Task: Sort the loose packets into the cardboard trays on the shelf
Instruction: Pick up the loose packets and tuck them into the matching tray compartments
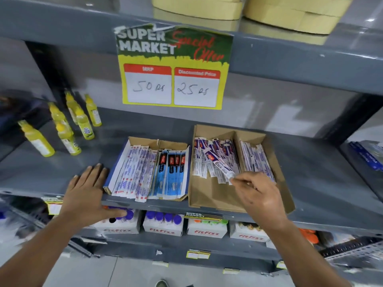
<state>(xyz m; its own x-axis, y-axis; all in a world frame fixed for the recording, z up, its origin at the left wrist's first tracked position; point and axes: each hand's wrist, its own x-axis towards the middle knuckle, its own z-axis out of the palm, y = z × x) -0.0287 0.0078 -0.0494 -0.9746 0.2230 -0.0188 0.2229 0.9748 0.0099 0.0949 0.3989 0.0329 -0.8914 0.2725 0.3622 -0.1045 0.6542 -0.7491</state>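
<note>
Presently, two open cardboard trays are seen side by side on the grey metal shelf (pixel 62 172). The left brown cardboard tray (pixel 182 144), with blue and white outer walls, is filled with long white packets (pixel 132 172) in its left part and blue packets with red and black tops (pixel 170 172) in its right part. The right plain brown cardboard tray (pixel 209 195) is divided in two compartments: a loose, untidy heap of white and purple packets (pixel 217 160) is lying in the left one, and a neater row of white packets (pixel 257 160) in the right one.

The right hand (pixel 259 195) is held over the front of this tray. Its grip is closed to a pinch: the near end of one white and purple packet (pixel 219 164) is held between the thumb and the fingertips (pixel 235 180), and the packet lies slanted on top of the heap.

The left hand (pixel 87 195) is laid flat on the shelf edge, just beside the left tray, with fingers spread and nothing held.

Yellow plastic bottles (pixel 68 129) are standing further left. A yellow and green price sign (pixel 174 67) is hanging above the trays.
</note>
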